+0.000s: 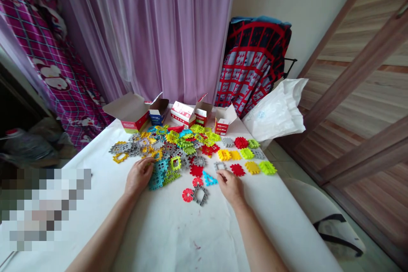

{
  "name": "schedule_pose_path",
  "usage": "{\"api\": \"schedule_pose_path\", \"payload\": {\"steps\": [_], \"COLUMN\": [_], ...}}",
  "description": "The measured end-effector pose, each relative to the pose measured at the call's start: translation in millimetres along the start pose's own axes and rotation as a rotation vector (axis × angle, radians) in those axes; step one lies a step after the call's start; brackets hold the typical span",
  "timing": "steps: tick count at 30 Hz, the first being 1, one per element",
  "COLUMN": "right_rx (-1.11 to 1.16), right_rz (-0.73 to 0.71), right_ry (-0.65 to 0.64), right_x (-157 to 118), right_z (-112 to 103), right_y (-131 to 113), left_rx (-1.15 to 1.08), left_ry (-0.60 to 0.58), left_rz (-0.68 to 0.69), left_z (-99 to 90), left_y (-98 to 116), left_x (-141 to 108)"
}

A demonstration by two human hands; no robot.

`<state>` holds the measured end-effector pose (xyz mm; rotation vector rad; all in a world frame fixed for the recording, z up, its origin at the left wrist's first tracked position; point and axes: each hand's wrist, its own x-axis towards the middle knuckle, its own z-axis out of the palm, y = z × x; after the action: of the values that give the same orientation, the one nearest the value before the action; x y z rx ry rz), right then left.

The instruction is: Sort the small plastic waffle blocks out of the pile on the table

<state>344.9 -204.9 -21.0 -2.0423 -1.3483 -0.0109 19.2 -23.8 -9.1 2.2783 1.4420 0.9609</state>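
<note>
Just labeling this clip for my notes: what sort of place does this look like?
Probably a room in a home, perhaps a bedroom. A pink checked cloth with a cartoon print hangs at the left, a sheer purple curtain stands behind the table, and a wood-grain door fills the right.

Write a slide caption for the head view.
Left hand and right hand rest among colourful plastic building pieces on a white-covered table.

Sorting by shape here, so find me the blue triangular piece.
In the head view, the light-blue triangular plastic piece lies on the white table, just left of the right hand, with a red round piece immediately to its left.
</note>
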Motion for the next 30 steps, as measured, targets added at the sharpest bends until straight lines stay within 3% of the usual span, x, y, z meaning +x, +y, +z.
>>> {"api": "schedule_pose_path", "payload": {"steps": [9, 13, 17, 21, 25, 30], "right_rx": [0.059, 0.045, 0.017, -0.019, -0.086, -0.137], "right_rz": [-0.003, -0.022, -0.152, -0.271, -0.223, -0.183], "right_ry": [-0.026, 0.01, 0.092, 0.033, -0.058, -0.141], "right_x": [-1.2, -2.1, 2.7, 13.4, 21.4, 26.8], "right_z": [4.2, 3.2, 4.6, 15.4, 32.0, 43.4], "right_y": [10.9, 4.7, -23.5, -65.4, -97.8, -115.7], "left_rx": [0.0, -0.018, -0.033, -0.041, -0.045, -0.057], "left_ry": [-0.025, -0.032, -0.038, -0.043, -0.044, -0.045], "left_rz": [-0.008, -0.006, -0.006, -0.007, -0.009, -0.016], "left_z": [-2.3, -2.1, -1.9, -1.9, -1.3, -0.2], "left_y": [2.2, 0.9, -0.8, -1.2, -1.4, -2.3], "left_x": [-1.8, -1.8, -2.2, -2.4, -2.2, -1.9]}}
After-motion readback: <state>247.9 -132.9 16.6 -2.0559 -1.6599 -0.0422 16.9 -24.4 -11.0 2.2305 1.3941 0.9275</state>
